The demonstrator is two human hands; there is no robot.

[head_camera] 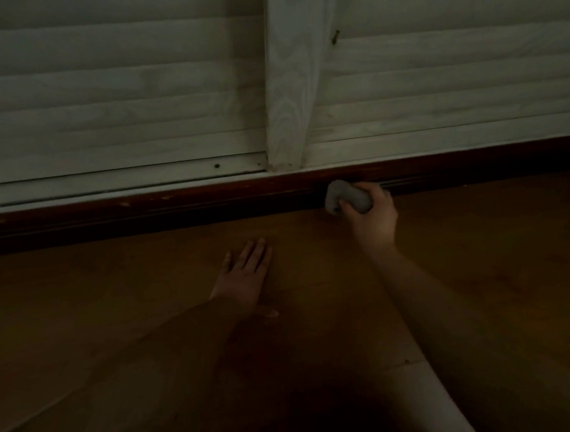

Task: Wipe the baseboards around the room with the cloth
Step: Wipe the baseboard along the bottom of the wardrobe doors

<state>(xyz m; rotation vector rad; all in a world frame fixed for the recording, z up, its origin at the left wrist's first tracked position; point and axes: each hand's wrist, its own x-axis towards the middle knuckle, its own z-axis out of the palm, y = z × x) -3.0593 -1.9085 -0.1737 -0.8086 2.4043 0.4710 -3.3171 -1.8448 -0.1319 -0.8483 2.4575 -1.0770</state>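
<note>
Wiping dark reddish-brown wooden baseboard (212, 200).
Right hand (372, 217) gripping bunched pale grey cloth (345, 199) against it; left hand (245, 276) flat, fingers straight, on brown wooden floor (473, 245).

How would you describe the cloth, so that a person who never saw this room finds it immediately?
Start at the dark reddish-brown baseboard that runs between the white louvered doors and the wooden floor. Follow it right, just past the vertical white post. There the right hand grips a small bunched cloth against the board: the only pale grey, soft lump low on that dark strip.
</note>
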